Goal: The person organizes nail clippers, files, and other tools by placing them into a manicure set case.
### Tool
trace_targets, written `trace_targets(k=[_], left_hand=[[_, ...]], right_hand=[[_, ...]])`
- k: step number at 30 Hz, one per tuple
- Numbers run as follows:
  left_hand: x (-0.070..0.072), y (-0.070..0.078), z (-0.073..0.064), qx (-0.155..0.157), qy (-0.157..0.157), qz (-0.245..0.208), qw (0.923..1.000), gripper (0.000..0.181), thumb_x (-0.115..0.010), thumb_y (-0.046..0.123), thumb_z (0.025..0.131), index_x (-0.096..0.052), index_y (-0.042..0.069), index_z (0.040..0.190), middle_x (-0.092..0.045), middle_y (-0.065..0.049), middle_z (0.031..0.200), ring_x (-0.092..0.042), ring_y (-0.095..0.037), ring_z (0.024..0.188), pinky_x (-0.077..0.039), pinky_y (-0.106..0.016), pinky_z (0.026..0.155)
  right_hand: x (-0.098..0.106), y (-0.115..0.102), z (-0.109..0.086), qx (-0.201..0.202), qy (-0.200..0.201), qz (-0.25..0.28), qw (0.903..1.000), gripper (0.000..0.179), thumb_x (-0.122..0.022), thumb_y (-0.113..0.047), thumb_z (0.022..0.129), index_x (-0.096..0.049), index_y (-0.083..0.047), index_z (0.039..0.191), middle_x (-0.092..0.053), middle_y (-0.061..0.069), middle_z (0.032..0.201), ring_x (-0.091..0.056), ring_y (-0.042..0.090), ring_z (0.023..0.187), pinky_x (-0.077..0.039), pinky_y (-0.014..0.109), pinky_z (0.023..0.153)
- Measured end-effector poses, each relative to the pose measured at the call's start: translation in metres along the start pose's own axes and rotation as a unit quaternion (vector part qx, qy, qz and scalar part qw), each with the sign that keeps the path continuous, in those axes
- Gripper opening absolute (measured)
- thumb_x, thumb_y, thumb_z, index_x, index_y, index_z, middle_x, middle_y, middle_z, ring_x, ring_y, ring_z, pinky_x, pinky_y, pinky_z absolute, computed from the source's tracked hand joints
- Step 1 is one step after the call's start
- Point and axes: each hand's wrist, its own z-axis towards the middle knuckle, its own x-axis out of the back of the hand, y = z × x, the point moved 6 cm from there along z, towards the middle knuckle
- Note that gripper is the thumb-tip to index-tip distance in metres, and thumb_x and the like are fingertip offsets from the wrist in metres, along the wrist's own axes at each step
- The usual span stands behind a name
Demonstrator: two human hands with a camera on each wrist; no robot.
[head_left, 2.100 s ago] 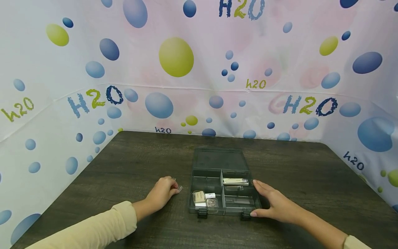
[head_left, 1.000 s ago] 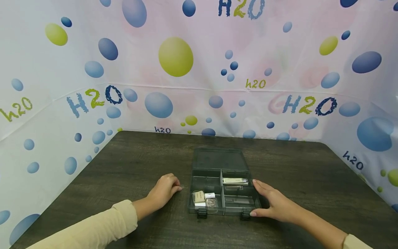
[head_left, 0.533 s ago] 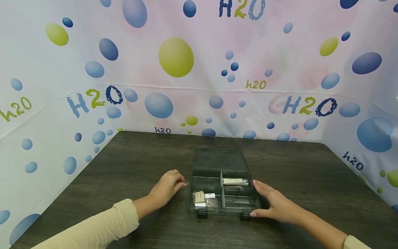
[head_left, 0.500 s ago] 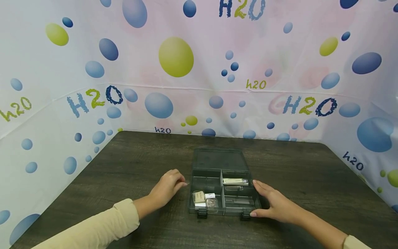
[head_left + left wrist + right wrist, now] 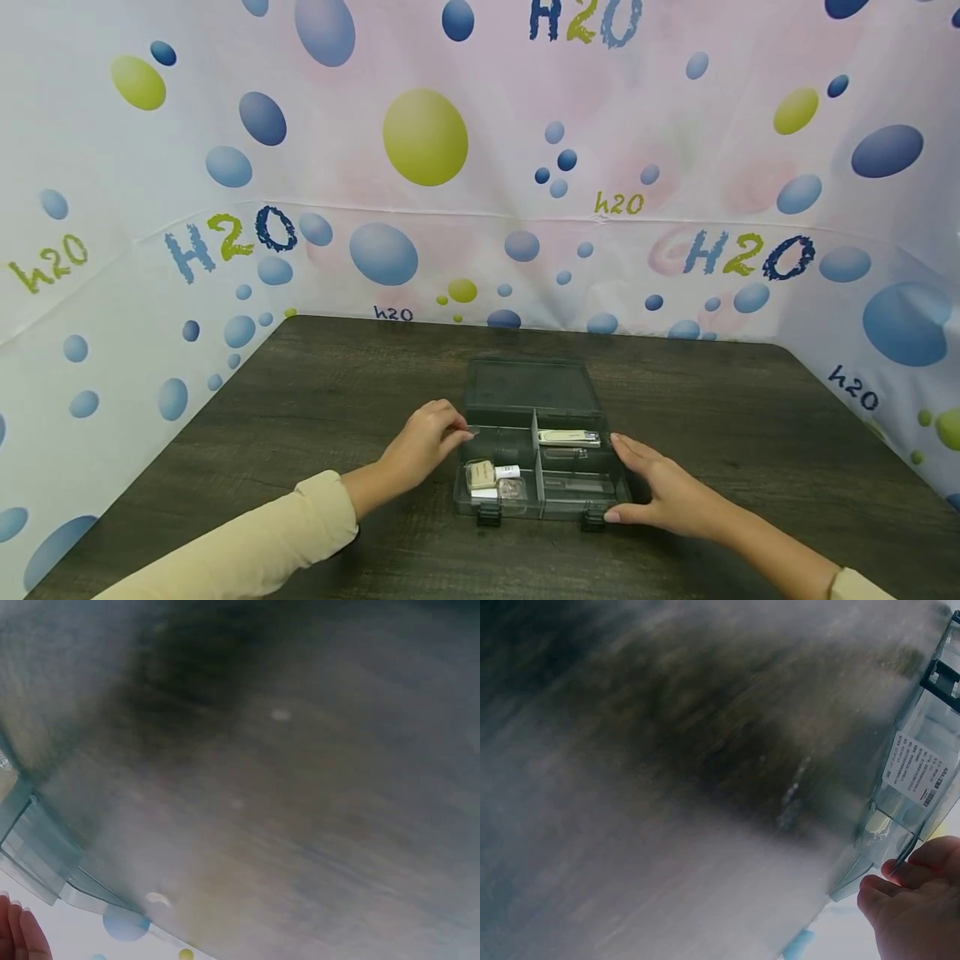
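My left hand (image 5: 426, 442) is over the left wall of a smoky see-through organizer box (image 5: 536, 508), pinching a small clear plastic piece (image 5: 473, 431) between thumb and fingertips; its exact kind is too small to tell. The box lies with its lid (image 5: 532, 385) folded back. My right hand (image 5: 663, 492) holds the box's right side, thumb at the front corner and fingers along the side wall. In the right wrist view, its fingers (image 5: 907, 874) touch the box edge. The left wrist view catches only some fingertips and part of the box.
Nail clippers (image 5: 568, 437) lie in the back right compartment. The front left one holds a beige item (image 5: 480, 475), a white cylinder (image 5: 507, 472) and a clear small case (image 5: 512, 489). A clear slim item (image 5: 577, 483) lies front right. Dark wooden table (image 5: 337, 375) all round.
My left hand has moved right and a little away from me, from the table beside the box to its back left compartment, carrying the clear piece. The right hand and box have stayed put.
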Motion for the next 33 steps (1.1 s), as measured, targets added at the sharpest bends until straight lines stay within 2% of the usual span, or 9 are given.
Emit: trace_targets(k=[6, 10, 15, 23, 33], left_hand=[[-0.006, 0.004, 0.007, -0.013, -0.001, 0.0, 0.9999, 0.008, -0.072, 0.01, 0.079, -0.066, 0.005, 0.079, -0.06, -0.002, 0.078, -0.054, -0.012, 0.07, -0.048, -0.019, 0.062], [-0.014, 0.005, 0.012, -0.021, -0.025, 0.002, 0.9995, 0.007, -0.071, 0.01, 0.08, -0.067, 0.004, 0.08, -0.06, -0.002, 0.078, -0.054, -0.013, 0.071, -0.048, -0.019, 0.062], [-0.023, 0.007, 0.016, -0.034, -0.061, 0.031, 0.9971, 0.008, -0.07, 0.012, 0.081, -0.068, 0.004, 0.079, -0.058, -0.002, 0.076, -0.053, -0.013, 0.07, -0.047, -0.019, 0.061], [-0.03, 0.012, 0.028, -0.034, -0.078, 0.051, 0.9951, 0.01, -0.07, 0.015, 0.081, -0.069, 0.005, 0.08, -0.058, -0.002, 0.076, -0.053, -0.014, 0.07, -0.049, -0.021, 0.064], [-0.05, 0.013, 0.042, -0.02, -0.177, 0.047, 0.9829, 0.01, -0.068, 0.015, 0.083, -0.069, 0.005, 0.081, -0.061, -0.004, 0.079, -0.058, -0.016, 0.074, -0.05, -0.019, 0.064]], right_hand=[[0.0, 0.001, -0.001, 0.001, 0.001, -0.001, 1.0, 0.1, -0.067, -0.053, 0.077, -0.027, 0.014, 0.139, -0.028, 0.034, 0.143, -0.032, 0.053, 0.127, -0.038, 0.062, 0.094], [-0.001, 0.002, -0.001, 0.0, 0.001, 0.002, 1.0, 0.1, -0.067, -0.053, 0.077, -0.028, 0.013, 0.139, -0.028, 0.034, 0.144, -0.032, 0.053, 0.128, -0.038, 0.062, 0.094], [-0.001, 0.002, -0.001, -0.001, 0.003, 0.002, 1.0, 0.099, -0.067, -0.054, 0.077, -0.028, 0.013, 0.139, -0.028, 0.033, 0.144, -0.033, 0.052, 0.128, -0.038, 0.062, 0.094], [-0.001, 0.002, -0.001, 0.001, 0.004, -0.002, 1.0, 0.1, -0.066, -0.054, 0.077, -0.028, 0.013, 0.14, -0.028, 0.033, 0.144, -0.033, 0.052, 0.128, -0.038, 0.061, 0.094], [-0.002, 0.003, 0.0, -0.001, 0.001, 0.007, 1.0, 0.101, -0.066, -0.055, 0.077, -0.026, 0.012, 0.141, -0.026, 0.033, 0.145, -0.031, 0.053, 0.129, -0.037, 0.062, 0.095]])
